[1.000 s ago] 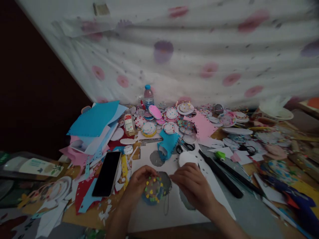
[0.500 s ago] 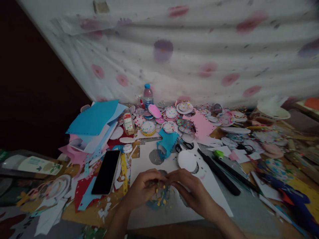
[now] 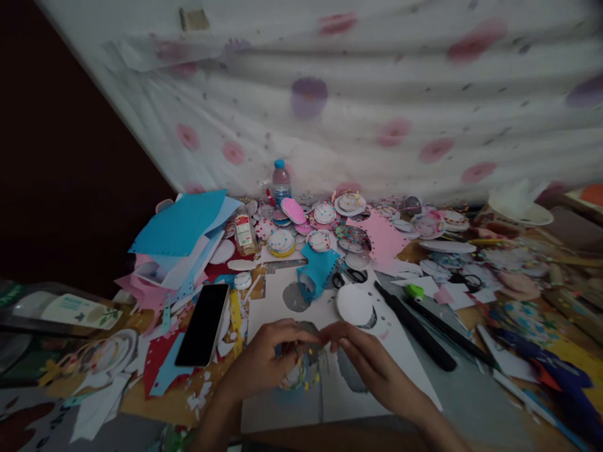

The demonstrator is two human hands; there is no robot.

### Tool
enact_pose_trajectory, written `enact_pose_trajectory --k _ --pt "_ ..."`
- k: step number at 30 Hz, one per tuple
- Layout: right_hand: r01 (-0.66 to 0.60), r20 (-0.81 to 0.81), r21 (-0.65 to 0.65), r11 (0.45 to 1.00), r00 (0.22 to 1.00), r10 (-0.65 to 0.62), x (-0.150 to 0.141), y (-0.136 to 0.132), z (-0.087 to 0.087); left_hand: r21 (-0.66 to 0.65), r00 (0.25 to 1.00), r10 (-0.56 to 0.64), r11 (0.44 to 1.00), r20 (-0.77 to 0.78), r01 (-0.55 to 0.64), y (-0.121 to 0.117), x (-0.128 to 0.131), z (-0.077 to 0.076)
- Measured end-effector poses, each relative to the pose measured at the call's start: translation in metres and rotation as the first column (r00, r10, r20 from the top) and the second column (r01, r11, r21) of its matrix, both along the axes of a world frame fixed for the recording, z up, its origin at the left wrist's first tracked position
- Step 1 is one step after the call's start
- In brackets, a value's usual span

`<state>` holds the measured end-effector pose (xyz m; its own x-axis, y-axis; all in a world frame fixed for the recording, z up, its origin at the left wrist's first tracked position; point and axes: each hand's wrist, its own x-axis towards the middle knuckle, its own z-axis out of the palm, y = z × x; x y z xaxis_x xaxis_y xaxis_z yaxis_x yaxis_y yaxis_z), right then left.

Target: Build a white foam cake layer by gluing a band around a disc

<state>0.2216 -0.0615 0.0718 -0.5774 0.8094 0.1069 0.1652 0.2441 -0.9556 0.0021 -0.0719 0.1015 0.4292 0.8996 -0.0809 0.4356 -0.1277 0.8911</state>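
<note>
My left hand (image 3: pixel 273 355) is closed, its fingers curled round the upper edge of a small round piece with yellow and coloured bits (image 3: pixel 305 370). That piece is blurred and partly hidden by the fingers. Close beside it, my right hand (image 3: pixel 365 358) has its fingers bent and pressed together, the tips by the left fingertips; whatever they pinch is too small to make out. Beneath both hands lies a large white sheet (image 3: pixel 342 402) with grey round patches. A white paper disc (image 3: pixel 354 305) rests on the sheet just beyond my right hand.
Black-handled scissors (image 3: pixel 349 277), a cut blue sheet (image 3: pixel 316 271) and a long black tool (image 3: pixel 414 326) lie beyond the hands. A phone (image 3: pixel 202 324) sits at left. Decorated discs (image 3: pixel 325 213), a glue bottle (image 3: pixel 245 232) and a water bottle (image 3: pixel 281 182) crowd the back.
My right fingertips have drawn slightly apart from the left ones. The piece in my left hand has turned or shifted a little. The whole view has moved slightly.
</note>
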Motion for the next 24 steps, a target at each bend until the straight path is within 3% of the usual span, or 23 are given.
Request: enact_pose_trajectory --k 4,9,15,20,24 --pt "0.003 -0.144 0.026 1.000 0.990 0.001 0.002 -0.007 0.000 0.022 1.000 -0.003 1.000 -0.030 0.003 -0.003 0.000 0.007" --pt "0.266 -0.410 0.002 0.964 0.880 -0.242 0.018 -0.009 -0.016 0.037 0.988 -0.024 0.999 -0.155 0.030 -0.004 -0.001 0.014" --pt "0.300 -0.395 -0.173 0.938 0.851 -0.345 0.036 -0.020 -0.038 0.003 0.967 -0.213 0.976 -0.137 0.216 -0.009 -0.006 0.021" --pt "0.418 -0.406 -0.238 0.877 0.777 -0.481 0.045 -0.031 -0.044 -0.038 0.974 -0.206 0.978 -0.093 0.204 -0.004 -0.014 0.031" --pt "0.461 -0.378 -0.237 0.855 0.767 -0.518 0.044 -0.035 -0.040 -0.017 0.994 -0.112 0.994 0.001 0.112 0.002 -0.016 0.035"
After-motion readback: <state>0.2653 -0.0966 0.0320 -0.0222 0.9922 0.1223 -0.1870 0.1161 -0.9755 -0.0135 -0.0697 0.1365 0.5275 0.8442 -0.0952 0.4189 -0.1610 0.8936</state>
